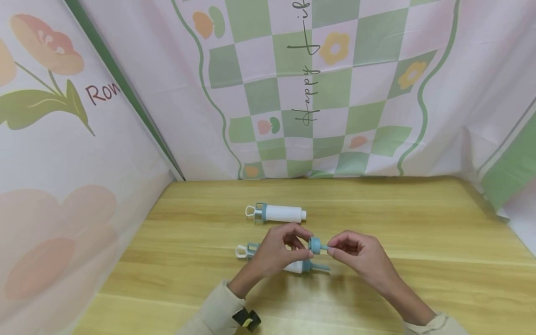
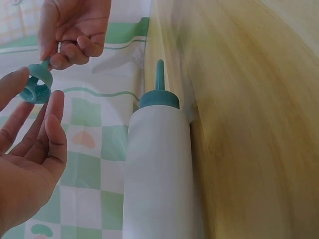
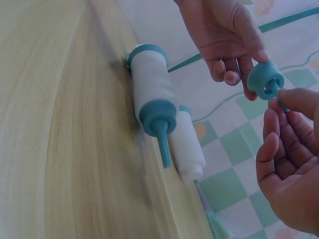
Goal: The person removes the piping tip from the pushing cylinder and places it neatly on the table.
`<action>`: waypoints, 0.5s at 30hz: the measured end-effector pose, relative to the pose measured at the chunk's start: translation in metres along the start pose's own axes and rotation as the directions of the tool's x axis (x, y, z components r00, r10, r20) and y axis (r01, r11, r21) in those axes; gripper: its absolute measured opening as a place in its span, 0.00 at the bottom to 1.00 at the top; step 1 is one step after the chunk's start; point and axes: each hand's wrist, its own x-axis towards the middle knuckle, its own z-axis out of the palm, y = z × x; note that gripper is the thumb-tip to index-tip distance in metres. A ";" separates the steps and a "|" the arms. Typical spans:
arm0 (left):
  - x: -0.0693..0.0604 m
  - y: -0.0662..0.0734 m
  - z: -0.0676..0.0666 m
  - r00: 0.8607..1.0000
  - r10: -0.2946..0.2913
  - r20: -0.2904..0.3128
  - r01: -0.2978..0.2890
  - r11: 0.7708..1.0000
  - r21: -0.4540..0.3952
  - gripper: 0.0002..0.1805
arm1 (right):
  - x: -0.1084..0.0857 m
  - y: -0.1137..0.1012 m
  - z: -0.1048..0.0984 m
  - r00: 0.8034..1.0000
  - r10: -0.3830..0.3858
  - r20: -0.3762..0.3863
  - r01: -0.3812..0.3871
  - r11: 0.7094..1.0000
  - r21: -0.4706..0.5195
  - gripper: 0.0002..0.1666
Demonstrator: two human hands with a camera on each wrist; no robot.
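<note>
Between both hands, above the table, is a small teal nozzle cap [image 1: 315, 245] with a wide round collar and a thin stem. My left hand [image 1: 277, 249] pinches the collar with thumb and fingers. The thin stem is pinched by my right hand [image 1: 363, 253]. In the right wrist view, openings show around the stem in the cap [image 3: 260, 80]. Below the left hand lies a white syringe [image 1: 294, 267] with a teal nozzle fitted, partly hidden by that hand. Farther back lies another white syringe [image 1: 284, 213], its tip bare and white.
Both syringes have white loop handles at their left ends. The wooden table [image 1: 418, 232] meets a checked cloth curtain [image 1: 331, 88] at the back. A flowered panel [image 1: 83, 158] stands on the left, and a black wrist strap [image 1: 247, 319] sits by the left sleeve.
</note>
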 end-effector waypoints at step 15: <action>0.000 0.002 0.000 0.999 -0.036 -0.011 0.036 0.999 0.023 0.15 | 0.000 -0.001 0.001 1.000 0.016 0.005 -0.016 1.000 0.006 0.06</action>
